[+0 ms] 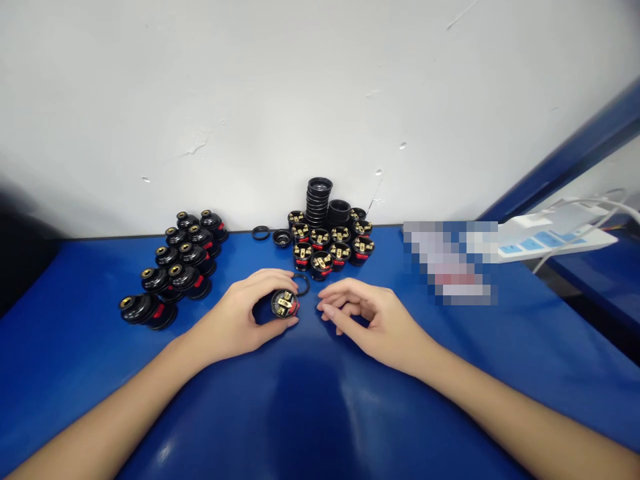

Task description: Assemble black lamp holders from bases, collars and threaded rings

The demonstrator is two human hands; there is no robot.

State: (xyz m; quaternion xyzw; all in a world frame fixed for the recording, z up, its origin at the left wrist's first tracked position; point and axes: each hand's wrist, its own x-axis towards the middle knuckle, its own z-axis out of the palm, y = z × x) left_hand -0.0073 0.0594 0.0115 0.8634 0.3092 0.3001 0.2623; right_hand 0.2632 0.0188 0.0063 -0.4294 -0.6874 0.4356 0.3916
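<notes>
My left hand [250, 310] curls its thumb and fingers around a round black socket part [285, 304] with brass contacts facing up and a red piece on its side. Just beyond it, a thin black ring [302, 285] lies by my left fingertips. To the right, my right hand [357, 310] hovers over the blue table [225, 413], thumb and index fingertips close together; whether something small is between them cannot be made out. Behind the hands stand several similar black parts [323, 261] with brass contacts, beside a stack of black threaded rings [319, 200].
Several black assembled sockets [187, 280] stand in rows at the left. Another black ring [261, 233] and a black cup [282, 238] lie near the white wall [250, 120]. A white power strip [555, 237] with cables and a pixelated object [450, 263] are at the right.
</notes>
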